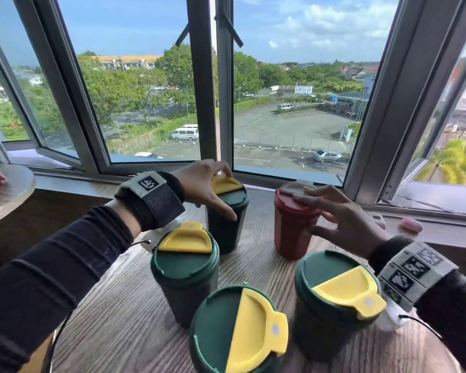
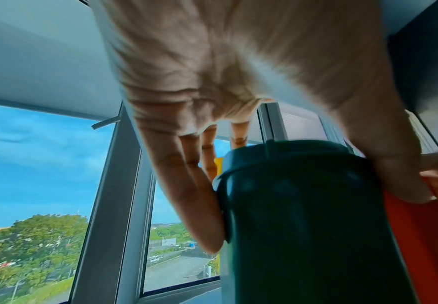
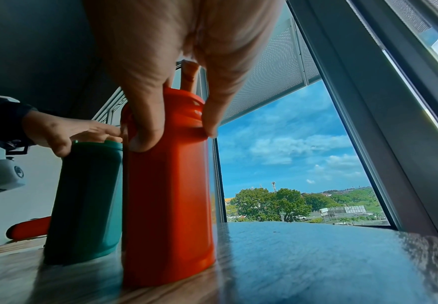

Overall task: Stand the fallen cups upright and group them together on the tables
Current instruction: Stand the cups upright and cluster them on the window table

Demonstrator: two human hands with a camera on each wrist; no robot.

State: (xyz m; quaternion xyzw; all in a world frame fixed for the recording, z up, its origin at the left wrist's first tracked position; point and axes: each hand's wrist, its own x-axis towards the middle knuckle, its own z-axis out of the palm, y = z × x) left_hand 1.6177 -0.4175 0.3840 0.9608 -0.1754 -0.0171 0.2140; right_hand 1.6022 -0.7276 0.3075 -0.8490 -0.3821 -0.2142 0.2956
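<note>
The left hand (image 1: 203,186) holds the top of a green cup (image 1: 226,214). The right hand (image 1: 342,222) holds the red cup (image 1: 291,227). Both cups stand straight up, side by side, at the tabletop's (image 1: 135,319) far edge.

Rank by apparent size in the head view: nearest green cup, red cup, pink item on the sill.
1. Nearest green cup, though camera nearness inflates it.
2. Red cup.
3. Pink item.

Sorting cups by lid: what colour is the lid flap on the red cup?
Grey, on the red cup under the right hand; clearest in the head view.
</note>
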